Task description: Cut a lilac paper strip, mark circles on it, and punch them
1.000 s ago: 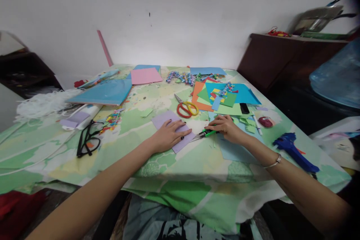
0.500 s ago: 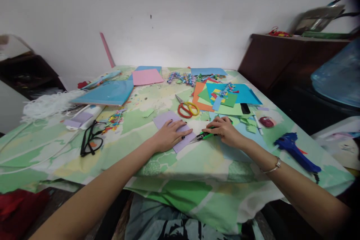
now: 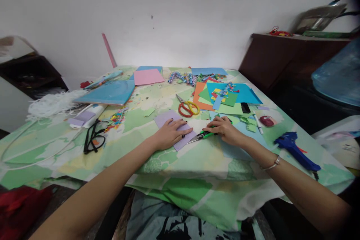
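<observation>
A sheet of purple paper lies at an angle near the front of the table. My left hand rests flat on it, fingers spread, covering its middle. In my right hand is a green and black utility knife, held low over the table. Its thin metal blade points left and meets the lower right edge of the purple paper; whether it cuts in cannot be made out. Just beyond the paper lie scissors with one red and one yellow handle loop. Light blue paper is partly under my right hand.
Coloured sheets are piled at the back right. A blue glue gun and a white marker lie on the right. On the left are black glasses, paper scraps, a blue folder and white cord.
The knife's blade tip has shifted slightly left and down along the purple paper's edge. My left hand stays in place on the paper. The view has moved slightly.
</observation>
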Demonstrator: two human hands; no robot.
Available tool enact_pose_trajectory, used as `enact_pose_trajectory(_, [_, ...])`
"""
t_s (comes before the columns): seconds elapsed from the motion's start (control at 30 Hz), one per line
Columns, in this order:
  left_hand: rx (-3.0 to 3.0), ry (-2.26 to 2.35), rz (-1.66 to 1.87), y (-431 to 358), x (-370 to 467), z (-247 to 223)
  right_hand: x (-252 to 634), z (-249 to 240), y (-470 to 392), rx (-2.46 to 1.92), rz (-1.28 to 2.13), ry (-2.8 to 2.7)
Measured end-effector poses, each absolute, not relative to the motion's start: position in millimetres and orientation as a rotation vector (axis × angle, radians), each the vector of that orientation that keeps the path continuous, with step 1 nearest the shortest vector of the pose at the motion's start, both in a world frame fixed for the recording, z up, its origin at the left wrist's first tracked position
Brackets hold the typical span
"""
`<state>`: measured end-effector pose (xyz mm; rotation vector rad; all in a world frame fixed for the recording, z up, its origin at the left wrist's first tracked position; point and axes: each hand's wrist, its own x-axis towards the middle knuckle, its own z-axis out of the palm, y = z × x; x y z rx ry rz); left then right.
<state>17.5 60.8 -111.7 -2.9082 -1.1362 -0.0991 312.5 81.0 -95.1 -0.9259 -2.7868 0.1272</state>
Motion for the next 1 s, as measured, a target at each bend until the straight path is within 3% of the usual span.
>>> enact_pose_trajectory(1.0, [-2.901,-1.095,-0.126,64,15,-116,292,-97,60,-0.895,0.133,-2.780])
